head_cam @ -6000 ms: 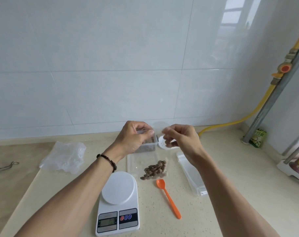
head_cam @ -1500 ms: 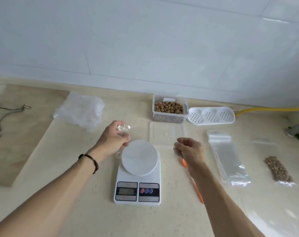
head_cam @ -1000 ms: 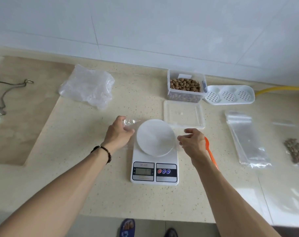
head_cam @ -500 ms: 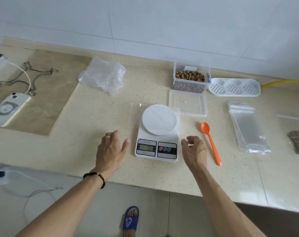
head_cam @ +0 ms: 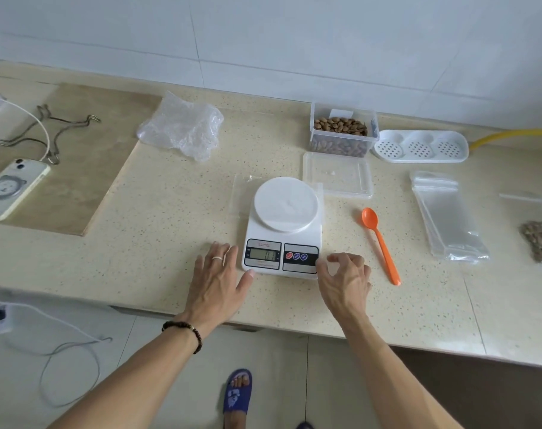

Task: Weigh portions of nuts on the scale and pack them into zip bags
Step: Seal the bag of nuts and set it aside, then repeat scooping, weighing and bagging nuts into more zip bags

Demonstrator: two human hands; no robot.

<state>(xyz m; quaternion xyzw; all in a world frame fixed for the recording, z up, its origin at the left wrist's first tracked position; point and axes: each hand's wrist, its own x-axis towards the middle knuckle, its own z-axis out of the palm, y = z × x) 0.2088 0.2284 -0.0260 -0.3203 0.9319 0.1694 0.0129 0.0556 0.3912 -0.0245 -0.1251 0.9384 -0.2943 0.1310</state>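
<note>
Left hand (head_cam: 215, 281) lies flat on the surface (head_cam: 158, 230), fingers (head_cam: 217, 252) straight and slightly spread, thumb tip right at the near left corner of the scale (head_cam: 282, 230). It grips nothing. There's a pale ring on one finger and a dark bead bracelet (head_cam: 183, 331) on the wrist.

Right hand (head_cam: 344, 281) sits at the scale's near right corner, fingers loosely curled and apart, fingertips just beside the edge of the button panel; whether they touch it, I cannot tell. Nothing is held there either.

The scale stands between the two hands, its round white plate bare, and the display is lit, though its digits are too blurred to read. A flat clear zip bag (head_cam: 243, 193) pokes out from under the scale's far left side.

Further out: an orange spoon (head_cam: 379, 243) lies right of the scale, bowl pointing far. Beyond it, a clear lid (head_cam: 337, 174), and behind that an open clear box of nuts (head_cam: 340, 128) near the wall. Just right of the box, a white perforated tray (head_cam: 421, 147). A stack of empty zip bags (head_cam: 446, 218) lies well to the right, and at the right edge, a filled bag of nuts (head_cam: 540, 246).

Far left, crumpled plastic (head_cam: 183, 128), and a phone (head_cam: 12, 187) at the left edge.
</note>
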